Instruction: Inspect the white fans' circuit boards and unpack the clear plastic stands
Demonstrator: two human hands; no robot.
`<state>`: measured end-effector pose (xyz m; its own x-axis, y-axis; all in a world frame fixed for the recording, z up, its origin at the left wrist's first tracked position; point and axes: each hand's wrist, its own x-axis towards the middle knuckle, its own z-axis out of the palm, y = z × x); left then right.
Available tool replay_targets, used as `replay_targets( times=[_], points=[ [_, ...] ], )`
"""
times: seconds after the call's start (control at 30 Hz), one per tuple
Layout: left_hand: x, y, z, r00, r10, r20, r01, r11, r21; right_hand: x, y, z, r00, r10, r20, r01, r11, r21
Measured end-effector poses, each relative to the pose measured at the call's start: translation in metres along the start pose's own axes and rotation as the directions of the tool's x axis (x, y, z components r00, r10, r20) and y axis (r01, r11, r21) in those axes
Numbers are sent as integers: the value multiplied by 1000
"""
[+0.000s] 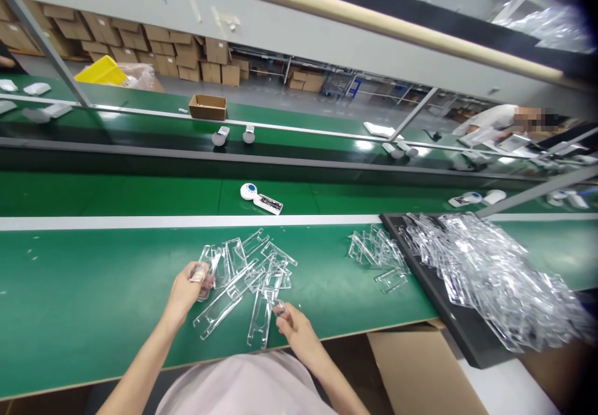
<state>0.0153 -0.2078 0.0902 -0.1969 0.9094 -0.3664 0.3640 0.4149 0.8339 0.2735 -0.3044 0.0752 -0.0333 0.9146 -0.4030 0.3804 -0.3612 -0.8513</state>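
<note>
Left hand point(187, 290) clenched on clear stand point(208, 271) | right hand point(295, 331) pinching second stand point(260, 323) by its end | both over stand heap point(261, 271) on desk point(93, 296) | judged light, stiff, brittle, slick: hold by frame edges

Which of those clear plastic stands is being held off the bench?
The clear plastic stand gripped in the left hand, at the pile's left edge; the others lie on the green bench.

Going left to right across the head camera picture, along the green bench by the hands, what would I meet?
Left hand, right hand, small heap of clear plastic pieces, black tray
</note>
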Motion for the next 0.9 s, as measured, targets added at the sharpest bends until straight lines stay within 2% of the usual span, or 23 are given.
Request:
replay_targets(
  times=[0.13,0.23,0.33,0.47,0.6,0.77,0.9],
  points=[
    [-3,-3,1,996,-63,57,75,971,-228,-2,-9,-2,998,-26,48,27,999,-23],
    [-6,-3,5,995,-81,50,91,959,-268,-1,-12,2,995,21,95,-21,1000,-5],
    [-4,-4,9,995,-97,35,103,961,-256,-3,-11,5,995,59,86,-57,998,-19],
    [10,-6,14,993,-122,-6,120,986,-117,-10,-9,8,1000,-19,8,20,988,-152],
    [27,-2,19,992,-128,-21,129,983,133,-11,-14,8,994,-109,-31,96,955,-281],
    [36,15,28,990,-126,-70,143,893,427,-2,-22,9,987,-152,-47,131,943,-306],
    [35,28,33,987,-123,-101,158,836,525,4,-28,6,980,-193,-56,166,935,-313]
  ],
)
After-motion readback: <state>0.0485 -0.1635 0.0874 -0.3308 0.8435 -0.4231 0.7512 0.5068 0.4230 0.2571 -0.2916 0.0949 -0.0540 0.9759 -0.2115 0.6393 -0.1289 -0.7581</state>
